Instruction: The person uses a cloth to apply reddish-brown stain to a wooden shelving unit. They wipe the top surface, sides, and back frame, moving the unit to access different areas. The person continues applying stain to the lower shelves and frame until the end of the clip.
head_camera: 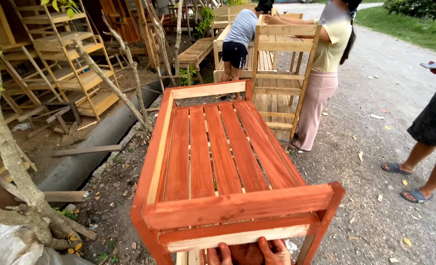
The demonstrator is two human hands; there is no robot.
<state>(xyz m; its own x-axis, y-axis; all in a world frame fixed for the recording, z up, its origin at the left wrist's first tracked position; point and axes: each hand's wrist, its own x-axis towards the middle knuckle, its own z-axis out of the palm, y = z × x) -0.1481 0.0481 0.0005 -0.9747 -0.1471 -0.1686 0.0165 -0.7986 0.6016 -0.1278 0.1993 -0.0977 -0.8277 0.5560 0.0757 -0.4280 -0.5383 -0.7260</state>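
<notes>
A red-stained wooden slatted frame (218,152) stretches away from me, held level above the gravel ground. Only the fingers of my two hands show at the bottom edge. My left hand (220,253) curls around the frame's near lower rail (237,235). Close beside it, my right hand (276,251) grips the same rail. The fingers look smeared with red stain. The palms and wrists are out of view below the frame.
Ahead, two people (282,54) carry an unpainted wooden slatted frame (277,73). A third person (431,132) in a dark skirt stands at the right with a phone. Tree trunks (7,147), stacked wooden shelves (70,59) and a concrete curb (95,147) line the left.
</notes>
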